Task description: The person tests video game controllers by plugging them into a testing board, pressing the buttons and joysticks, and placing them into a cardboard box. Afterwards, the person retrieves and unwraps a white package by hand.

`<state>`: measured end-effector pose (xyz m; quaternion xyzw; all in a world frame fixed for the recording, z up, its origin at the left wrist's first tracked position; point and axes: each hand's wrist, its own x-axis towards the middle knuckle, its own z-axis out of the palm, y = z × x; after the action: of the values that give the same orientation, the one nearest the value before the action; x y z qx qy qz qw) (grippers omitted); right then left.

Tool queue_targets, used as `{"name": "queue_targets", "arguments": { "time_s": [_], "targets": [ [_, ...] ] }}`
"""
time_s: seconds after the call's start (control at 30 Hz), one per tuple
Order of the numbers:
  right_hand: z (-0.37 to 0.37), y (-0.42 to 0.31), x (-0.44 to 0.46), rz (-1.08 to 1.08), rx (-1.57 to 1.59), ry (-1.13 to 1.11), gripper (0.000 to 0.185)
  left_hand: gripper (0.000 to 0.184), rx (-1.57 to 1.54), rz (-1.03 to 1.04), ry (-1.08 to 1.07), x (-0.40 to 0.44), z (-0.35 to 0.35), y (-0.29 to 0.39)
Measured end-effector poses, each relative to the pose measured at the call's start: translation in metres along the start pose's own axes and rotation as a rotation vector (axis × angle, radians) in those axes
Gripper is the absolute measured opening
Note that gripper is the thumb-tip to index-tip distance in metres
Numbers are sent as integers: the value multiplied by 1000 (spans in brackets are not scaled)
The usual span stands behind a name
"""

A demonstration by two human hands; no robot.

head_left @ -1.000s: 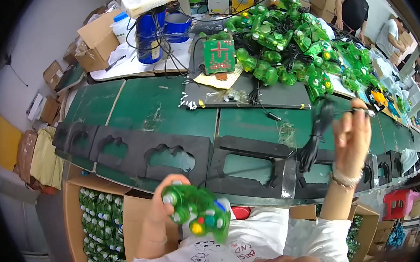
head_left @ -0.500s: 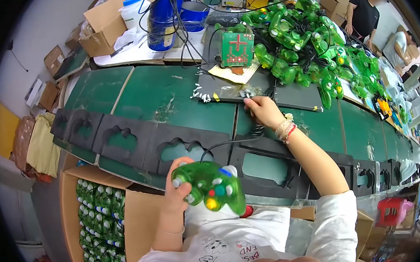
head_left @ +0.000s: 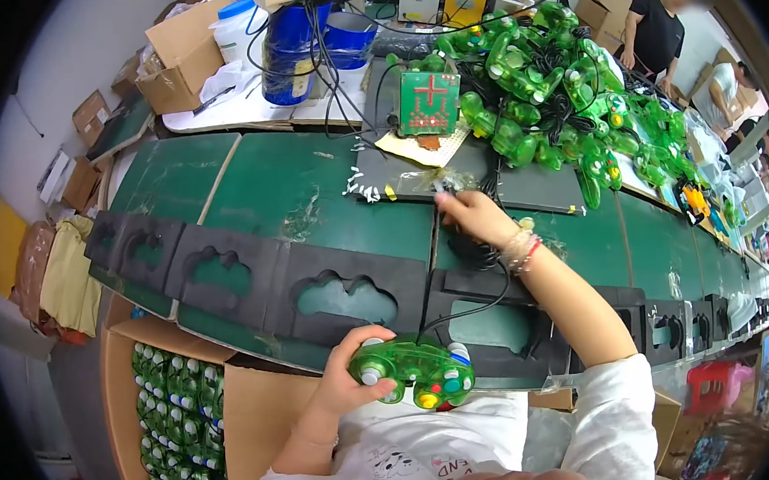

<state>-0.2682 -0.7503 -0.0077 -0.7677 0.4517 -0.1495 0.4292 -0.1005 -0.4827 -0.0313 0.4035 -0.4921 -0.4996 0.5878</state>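
My left hand (head_left: pixel 356 377) is wrapped round the left grip of a translucent green game controller (head_left: pixel 416 369), held in front of my shirt. Its black cable (head_left: pixel 479 312) loops up to a dark coil under my right wrist. My right hand (head_left: pixel 477 218) reaches to the near edge of a dark board (head_left: pixel 524 193), thumb and fingertips pinched together. A small pale thing shows at those fingertips, too small to name. Several small white pieces (head_left: pixel 363 191) lie at the board's left end. Behind stands a green circuit board (head_left: pixel 428 103) with red markings.
Black foam cutouts (head_left: pixel 263 289) line the near table edge. A pile of green controllers (head_left: pixel 525 87) with cables covers the back right. On the lower left, an open carton (head_left: pixel 128 418) holds rows of green controllers. Blue buckets (head_left: pixel 287 55) stand at the back; a person (head_left: pixel 655 29) is far right.
My left hand has moved right and slightly down with the controller, which now sits more level. My right hand has shifted slightly left and down, still at the board's edge.
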Motion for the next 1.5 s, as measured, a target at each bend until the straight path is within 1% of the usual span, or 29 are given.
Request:
{"name": "queue_targets", "arguments": {
  "time_s": [0.03, 0.13, 0.17, 0.3, 0.4, 0.43, 0.53, 0.57, 0.67, 0.7, 0.77, 0.8, 0.83, 0.87, 0.9, 0.93, 0.97, 1.0, 1.03, 1.07, 1.1, 1.17, 1.2, 1.23, 1.27, 1.3, 1.33, 1.43, 1.5],
  "targets": [
    [-6, -2, -2, -29, -78, -83, 39, 56, 23, 9, -6, 0, 0, 0],
    [-18, -25, -24, -272, -699, 313, 55, 55, 80, 25, -15, -2, 2, -1],
    [-18, -31, -27, -317, -719, 355, 59, 55, 89, 22, -20, -1, 3, 0],
    [-16, -33, -19, -387, -883, 289, 46, 54, 6, -59, -17, 3, 8, 5],
    [-14, -28, -10, -382, -881, 278, 45, 52, -52, -99, 30, 5, 12, 9],
    [-13, -26, -11, -397, -843, 324, 43, 50, -84, -126, 48, 6, 17, 12],
    [-21, -17, -8, -402, -802, 267, 53, 49, -40, -88, 78, 11, 27, 11],
    [-26, -20, -13, -423, -760, 266, 43, 49, 22, -47, 96, 12, 31, 14],
    [-29, -21, -32, -441, -171, 371, 27, 49, 202, 59, 173, 7, 36, 31],
    [-29, -32, -51, -456, 57, 472, 17, 50, 217, 104, 210, 7, 37, 37],
    [-35, -45, -100, -664, -19, 565, 14, 50, 19, 32, 301, 9, 34, 40],
    [-36, -56, -132, -603, -30, 421, 16, 51, -85, -10, 345, 10, 34, 39],
    [-33, -57, -152, -673, -55, 297, 22, 52, -170, -18, 377, 17, 35, 37],
    [-24, -46, -166, -688, -63, 131, 37, 52, -106, -1, 337, 22, 39, 35],
    [-23, -54, -188, -475, -97, -56, 55, 53, -44, 19, 295, 29, 43, 31],
    [-12, -43, -197, -422, -14, -16, 65, 53, 15, 45, 252, 37, 49, 28],
    [-6, -35, -204, -362, 138, 38, 64, 56, 24, 50, 139, 46, 60, 35],
    [-1, -28, -211, -299, 291, 92, 63, 57, 96, 69, 82, 50, 69, 36],
    [5, -25, -216, -233, 453, 180, 60, 56, 60, 40, 70, 54, 80, 36],
    [8, -29, -224, -199, 443, 295, 58, 56, 23, 11, 60, 56, 88, 35],
    [14, -20, -227, -251, 404, 377, 57, 49, 82, 21, 66, 58, 91, 28],
    [25, -13, -225, -304, 357, 570, 50, 46, 149, -9, 47, 58, 93, 18],
    [29, -7, -225, -240, 413, 564, 49, 45, 193, -25, 35, 58, 91, 15],
    [36, 1, -224, -177, 474, 557, 48, 43, 395, 115, 55, 58, 92, 12],
    [41, 4, -222, -117, 534, 546, 47, 43, 381, 71, 60, 56, 92, 14],
    [43, 4, -218, -223, 513, 604, 44, 42, 364, 29, 69, 53, 92, 18],
    [43, 6, -217, -247, 517, 592, 45, 41, 345, -17, 81, 51, 92, 20],
    [36, 5, -208, -303, 515, 604, 45, 41, 342, 100, 161, 53, 95, 12],
    [34, 9, -209, -268, 499, 585, 44, 41, 386, 127, 159, 57, 97, 10]
  ]
}}
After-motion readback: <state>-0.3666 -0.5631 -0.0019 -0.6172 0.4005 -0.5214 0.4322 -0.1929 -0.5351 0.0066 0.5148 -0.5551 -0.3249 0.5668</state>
